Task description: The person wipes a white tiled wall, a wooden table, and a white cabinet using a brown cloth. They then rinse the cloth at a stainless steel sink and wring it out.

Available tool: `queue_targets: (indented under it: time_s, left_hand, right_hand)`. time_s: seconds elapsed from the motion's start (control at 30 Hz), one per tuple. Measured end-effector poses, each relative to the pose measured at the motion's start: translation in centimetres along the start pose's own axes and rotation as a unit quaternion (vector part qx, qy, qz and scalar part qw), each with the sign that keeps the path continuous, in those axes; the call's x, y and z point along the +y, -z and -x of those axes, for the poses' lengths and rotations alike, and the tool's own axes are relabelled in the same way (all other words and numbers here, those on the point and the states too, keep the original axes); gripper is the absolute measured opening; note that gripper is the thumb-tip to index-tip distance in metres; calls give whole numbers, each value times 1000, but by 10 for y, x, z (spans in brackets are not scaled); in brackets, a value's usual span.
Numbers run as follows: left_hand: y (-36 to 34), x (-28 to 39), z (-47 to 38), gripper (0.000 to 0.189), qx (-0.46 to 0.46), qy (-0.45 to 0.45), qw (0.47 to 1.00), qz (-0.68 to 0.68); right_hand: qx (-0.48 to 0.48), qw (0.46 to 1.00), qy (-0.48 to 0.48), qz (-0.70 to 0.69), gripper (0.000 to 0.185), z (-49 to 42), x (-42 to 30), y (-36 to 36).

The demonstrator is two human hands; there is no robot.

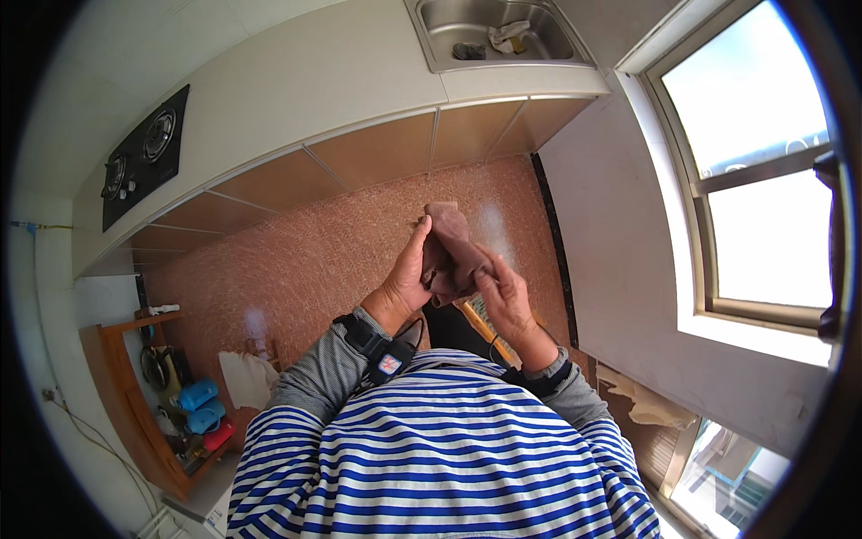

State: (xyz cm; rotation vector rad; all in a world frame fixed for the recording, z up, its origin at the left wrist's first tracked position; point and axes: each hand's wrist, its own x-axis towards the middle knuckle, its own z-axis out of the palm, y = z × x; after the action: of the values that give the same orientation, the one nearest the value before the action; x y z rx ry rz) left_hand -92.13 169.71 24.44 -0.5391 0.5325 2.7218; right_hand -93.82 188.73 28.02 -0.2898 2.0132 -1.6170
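A brown cloth, bunched and partly folded, is held between both hands in front of my body, above the reddish floor. My left hand grips its left side, with the thumb pointing up along the edge. On the other side, my right hand pinches the cloth's lower right part between thumb and fingers. The cloth's upper end stands up past my left thumb. Black straps circle both wrists over grey sleeves.
Ahead runs a pale kitchen counter with a black gas hob at left. Its steel sink holds a whitish cloth and a dark object. A wooden cabinet stands lower left; a window is at right.
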Motion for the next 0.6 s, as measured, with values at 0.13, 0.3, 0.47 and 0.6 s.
queue_targets:
  time_s: [0.13, 0.3, 0.47, 0.6]
  left_hand:
    - [-21, 33, -36, 54, 95, -23, 994, 40]
    - [-29, 66, -102, 42, 110, -40, 993, 22]
    - [-37, 97, -152, 41, 93, -73, 993, 22]
    - [-42, 142, -193, 42, 93, -35, 995, 24]
  right_hand:
    - [1, 955, -34, -293, 36, -68, -7, 45]
    - [-41, 948, -20, -314, 37, -138, -15, 81]
    - [-39, 944, -34, -325, 37, -200, -26, 99]
    - [-4, 939, -55, -338, 29, -253, -31, 110]
